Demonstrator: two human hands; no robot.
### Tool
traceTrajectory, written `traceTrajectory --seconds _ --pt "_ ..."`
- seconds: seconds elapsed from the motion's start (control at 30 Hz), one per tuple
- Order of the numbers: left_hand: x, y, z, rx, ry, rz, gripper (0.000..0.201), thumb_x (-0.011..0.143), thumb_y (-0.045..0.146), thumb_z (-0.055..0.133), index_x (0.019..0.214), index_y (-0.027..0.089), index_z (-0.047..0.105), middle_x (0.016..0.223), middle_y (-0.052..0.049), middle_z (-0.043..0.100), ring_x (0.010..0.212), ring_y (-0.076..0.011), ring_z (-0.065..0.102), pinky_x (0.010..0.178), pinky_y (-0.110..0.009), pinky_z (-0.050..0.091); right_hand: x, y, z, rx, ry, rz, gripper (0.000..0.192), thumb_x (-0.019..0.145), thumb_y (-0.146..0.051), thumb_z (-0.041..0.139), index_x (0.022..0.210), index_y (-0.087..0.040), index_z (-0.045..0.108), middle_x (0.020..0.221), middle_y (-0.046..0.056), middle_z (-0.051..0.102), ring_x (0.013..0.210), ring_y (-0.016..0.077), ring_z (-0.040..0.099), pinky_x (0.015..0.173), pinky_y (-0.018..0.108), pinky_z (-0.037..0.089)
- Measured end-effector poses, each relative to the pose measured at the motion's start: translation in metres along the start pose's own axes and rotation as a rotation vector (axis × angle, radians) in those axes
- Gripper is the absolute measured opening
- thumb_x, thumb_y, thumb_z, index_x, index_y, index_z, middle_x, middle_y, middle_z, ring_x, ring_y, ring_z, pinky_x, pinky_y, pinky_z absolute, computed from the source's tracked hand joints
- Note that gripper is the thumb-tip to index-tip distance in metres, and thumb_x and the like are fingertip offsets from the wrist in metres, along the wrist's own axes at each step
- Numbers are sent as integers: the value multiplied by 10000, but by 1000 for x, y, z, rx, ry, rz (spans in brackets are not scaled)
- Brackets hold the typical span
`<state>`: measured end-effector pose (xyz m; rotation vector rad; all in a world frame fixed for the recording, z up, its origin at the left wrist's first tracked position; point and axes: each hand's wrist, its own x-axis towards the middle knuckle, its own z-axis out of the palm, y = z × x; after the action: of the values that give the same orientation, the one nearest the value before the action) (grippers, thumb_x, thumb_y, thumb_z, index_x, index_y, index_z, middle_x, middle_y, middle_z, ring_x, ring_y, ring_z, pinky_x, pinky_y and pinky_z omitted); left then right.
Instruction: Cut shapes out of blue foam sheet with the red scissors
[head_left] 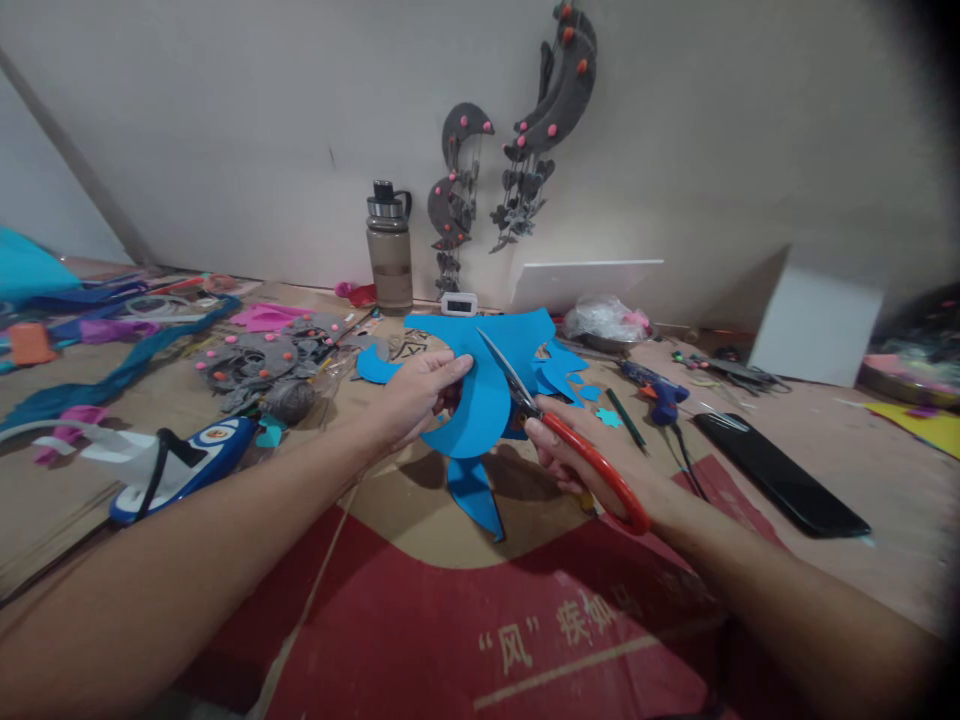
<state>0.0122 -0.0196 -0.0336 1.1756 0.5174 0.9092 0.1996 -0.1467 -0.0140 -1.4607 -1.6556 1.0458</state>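
My left hand (420,392) pinches a blue foam sheet (480,400) by its left edge and holds it up over the table. The sheet is cut into a curved crescent, with a strip hanging down below it. My right hand (577,455) grips red-handled scissors (592,462); their metal blades (504,372) are spread apart and bite into the sheet from the right. More blue foam (517,335) lies flat behind, with small blue offcuts (592,392) beside it.
Flattened cardboard (465,620) covers the table. A black phone (780,485) and a blue glue gun (652,385) lie right. A bottle (390,250) stands at the back. Grey felt pieces (262,365) and a blue-white object (187,462) lie left. Grey moon hangings (465,190) decorate the wall.
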Motion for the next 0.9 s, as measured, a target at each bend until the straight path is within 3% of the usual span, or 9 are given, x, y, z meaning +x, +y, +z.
traceTrajectory --seconds 0.33,0.63,0.9 --pt "2 3 -3 20 -19 -30 406 781 373 822 625 175 504 557 28 491 484 -83 448 484 -204 381 1 4 -4 -76 -15 -44 507 947 -702 499 780 -235 398 618 -60 416 501 95 387 471 243 319" --pt "1 8 -4 65 -7 -52 366 787 417 819 655 166 587 550 -1 553 534 -131 560 516 -237 434 -1 4 -4 -55 -16 -52 470 963 -648 531 785 -231 406 630 -61 424 516 92 394 482 241 309" --pt "3 9 -8 53 -31 -86 349 774 406 834 655 161 617 547 -5 566 511 -127 557 504 -234 435 0 5 -6 -70 -26 -39 481 956 -675 520 804 -235 401 625 -63 431 490 88 383 467 241 289"
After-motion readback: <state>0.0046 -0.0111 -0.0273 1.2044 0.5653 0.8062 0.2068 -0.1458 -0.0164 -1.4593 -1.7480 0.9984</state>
